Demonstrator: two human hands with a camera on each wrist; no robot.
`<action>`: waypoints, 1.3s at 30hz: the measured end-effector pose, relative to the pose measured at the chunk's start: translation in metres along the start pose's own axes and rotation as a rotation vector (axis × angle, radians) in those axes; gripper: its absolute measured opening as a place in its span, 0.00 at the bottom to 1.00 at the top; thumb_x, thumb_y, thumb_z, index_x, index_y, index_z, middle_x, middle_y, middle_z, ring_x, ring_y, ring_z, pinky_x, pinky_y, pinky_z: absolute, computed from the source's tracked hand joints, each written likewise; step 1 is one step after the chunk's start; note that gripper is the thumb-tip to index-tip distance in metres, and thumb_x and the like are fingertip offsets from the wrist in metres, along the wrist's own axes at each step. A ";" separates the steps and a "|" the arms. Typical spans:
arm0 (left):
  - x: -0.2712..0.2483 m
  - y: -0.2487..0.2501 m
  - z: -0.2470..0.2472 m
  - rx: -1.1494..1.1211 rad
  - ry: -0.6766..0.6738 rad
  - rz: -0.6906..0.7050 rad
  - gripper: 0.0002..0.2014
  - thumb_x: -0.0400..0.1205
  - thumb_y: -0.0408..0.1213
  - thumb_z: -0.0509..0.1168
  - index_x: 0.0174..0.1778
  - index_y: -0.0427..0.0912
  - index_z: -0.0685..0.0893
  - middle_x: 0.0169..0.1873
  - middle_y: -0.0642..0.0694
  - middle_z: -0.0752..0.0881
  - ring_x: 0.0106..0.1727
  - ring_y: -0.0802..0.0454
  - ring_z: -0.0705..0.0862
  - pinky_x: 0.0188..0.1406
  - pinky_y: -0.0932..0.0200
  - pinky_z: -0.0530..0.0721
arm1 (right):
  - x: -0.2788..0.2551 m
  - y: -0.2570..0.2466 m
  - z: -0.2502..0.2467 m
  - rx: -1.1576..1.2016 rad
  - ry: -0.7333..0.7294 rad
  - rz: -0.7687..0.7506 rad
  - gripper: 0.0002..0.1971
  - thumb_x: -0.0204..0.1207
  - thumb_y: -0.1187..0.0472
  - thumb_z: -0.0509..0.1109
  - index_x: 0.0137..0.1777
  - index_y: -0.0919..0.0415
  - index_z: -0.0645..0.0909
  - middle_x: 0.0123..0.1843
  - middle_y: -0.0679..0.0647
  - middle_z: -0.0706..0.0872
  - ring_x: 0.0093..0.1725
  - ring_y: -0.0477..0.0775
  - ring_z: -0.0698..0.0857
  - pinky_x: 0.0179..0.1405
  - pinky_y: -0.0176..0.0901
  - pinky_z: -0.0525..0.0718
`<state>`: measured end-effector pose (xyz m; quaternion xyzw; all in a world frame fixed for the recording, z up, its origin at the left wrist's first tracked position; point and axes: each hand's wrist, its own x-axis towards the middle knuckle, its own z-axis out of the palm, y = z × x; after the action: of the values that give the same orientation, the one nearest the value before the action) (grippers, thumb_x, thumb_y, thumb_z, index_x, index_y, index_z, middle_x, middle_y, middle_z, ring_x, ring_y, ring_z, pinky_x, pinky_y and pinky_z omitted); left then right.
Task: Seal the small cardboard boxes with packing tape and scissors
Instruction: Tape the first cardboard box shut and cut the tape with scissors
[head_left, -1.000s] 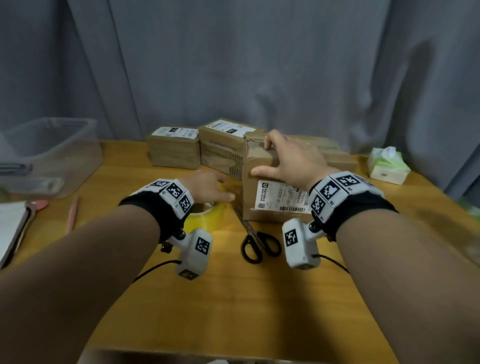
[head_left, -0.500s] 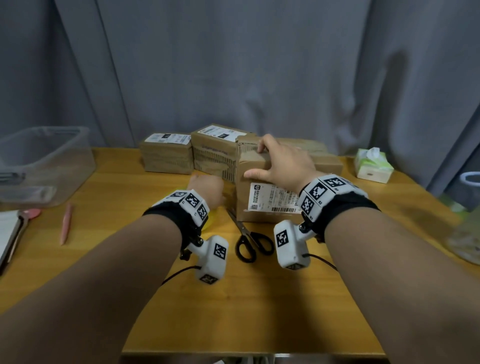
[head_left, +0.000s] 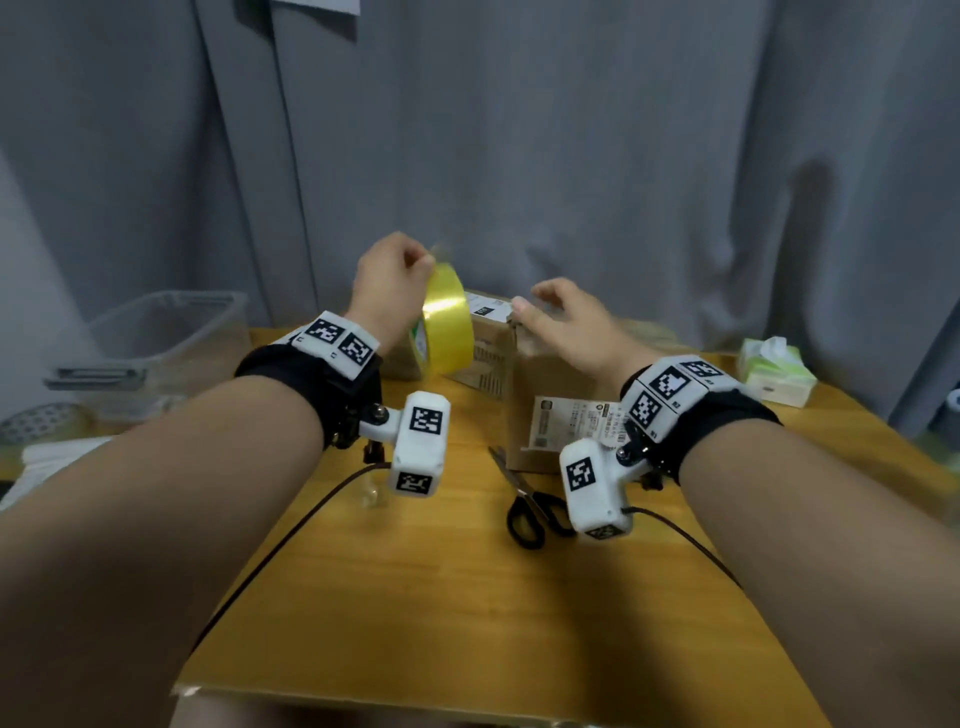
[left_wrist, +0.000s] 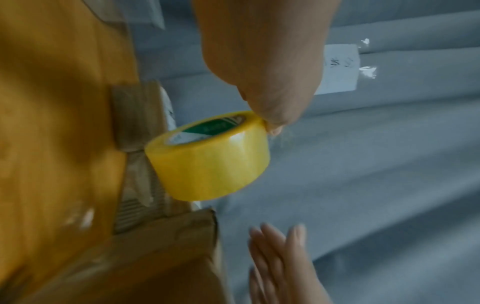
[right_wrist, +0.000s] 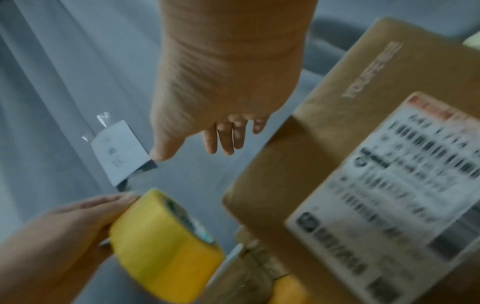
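My left hand (head_left: 395, 275) holds a yellow roll of packing tape (head_left: 447, 317) up in the air, pinching its top rim; the roll (left_wrist: 207, 156) hangs below the fingers. My right hand (head_left: 561, 317) hovers open just right of the roll, fingers spread, above a cardboard box (head_left: 550, 410) with a white shipping label. That box (right_wrist: 337, 164) stands on the wooden table (head_left: 415, 597). Black-handled scissors (head_left: 530, 509) lie on the table in front of the box, near my right wrist.
More labelled cardboard boxes (head_left: 483, 343) stand behind the roll by the grey curtain. A clear plastic bin (head_left: 156, 348) sits at the left, a tissue pack (head_left: 774, 369) at the right. White papers (head_left: 52, 462) lie at the left edge.
My left hand has lifted the tape roll off the table and raised it. My right hand has let go of the box top and now hovers open beside the roll.
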<state>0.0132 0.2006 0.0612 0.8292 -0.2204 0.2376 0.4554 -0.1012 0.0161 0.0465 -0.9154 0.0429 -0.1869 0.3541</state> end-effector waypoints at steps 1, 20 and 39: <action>0.003 0.011 0.000 -0.021 0.010 0.029 0.08 0.82 0.36 0.62 0.49 0.35 0.83 0.50 0.39 0.85 0.54 0.43 0.81 0.53 0.57 0.75 | -0.001 -0.009 0.002 0.113 0.009 -0.003 0.28 0.80 0.42 0.64 0.73 0.59 0.72 0.72 0.52 0.78 0.71 0.49 0.75 0.62 0.34 0.71; 0.020 0.083 0.032 -0.480 -0.428 -0.212 0.07 0.82 0.33 0.66 0.41 0.34 0.79 0.28 0.43 0.79 0.26 0.56 0.77 0.24 0.72 0.80 | 0.028 -0.028 -0.097 -0.062 0.185 -0.080 0.26 0.82 0.43 0.63 0.31 0.65 0.76 0.27 0.55 0.73 0.30 0.52 0.73 0.35 0.44 0.71; -0.003 0.017 0.059 -0.322 -0.486 -0.610 0.11 0.84 0.29 0.60 0.34 0.36 0.79 0.24 0.46 0.77 0.23 0.55 0.74 0.22 0.64 0.74 | 0.068 -0.009 -0.074 -0.664 0.179 0.026 0.23 0.74 0.31 0.59 0.41 0.49 0.83 0.41 0.49 0.85 0.52 0.59 0.83 0.43 0.46 0.74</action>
<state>0.0127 0.1418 0.0425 0.8066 -0.1002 -0.1482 0.5634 -0.0663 -0.0383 0.1242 -0.9600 0.1439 -0.2377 0.0338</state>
